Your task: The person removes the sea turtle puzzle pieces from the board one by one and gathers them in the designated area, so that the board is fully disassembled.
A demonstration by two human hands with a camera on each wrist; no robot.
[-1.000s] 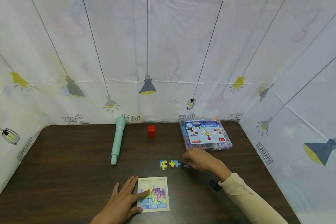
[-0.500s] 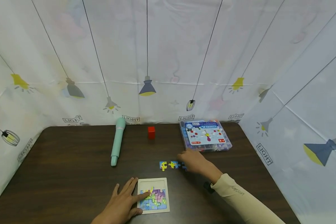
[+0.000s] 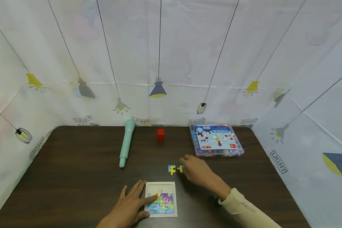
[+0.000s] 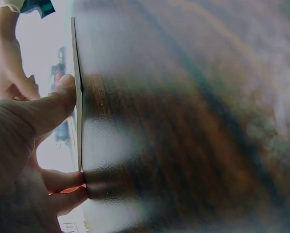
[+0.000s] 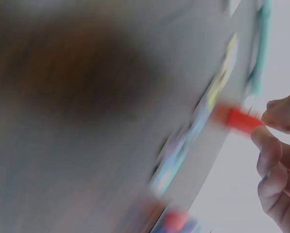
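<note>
My left hand [image 3: 129,202] rests with spread fingers at the left side of a wooden puzzle tray [image 3: 175,190]. Its index finger lies across the joined pastel puzzle pieces [image 3: 161,208] in the tray's lower part. In the left wrist view the thumb [image 4: 57,102] touches the tray's thin edge [image 4: 78,131]. My right hand [image 3: 198,171] is over a row of loose puzzle pieces beyond the tray. One yellow-and-blue piece [image 3: 172,169] shows fully; a second piece [image 3: 180,168] is partly covered. In the right wrist view, loosely bent fingers [image 5: 271,150] show nothing between them, and the pieces [image 5: 198,119] are blurred.
A red cube [image 3: 161,135] stands near the back of the dark table [image 3: 88,164]. Left of it lies a mint-green stick [image 3: 126,142]. A clear plastic box with a printed label [image 3: 216,139] lies at the back right, beyond my right hand. A printed curtain [image 3: 182,63] hangs behind.
My right hand has moved left along the row, now covering the rightmost piece and part of the middle one. My left hand stays on the tray. The head view has shifted slightly.
</note>
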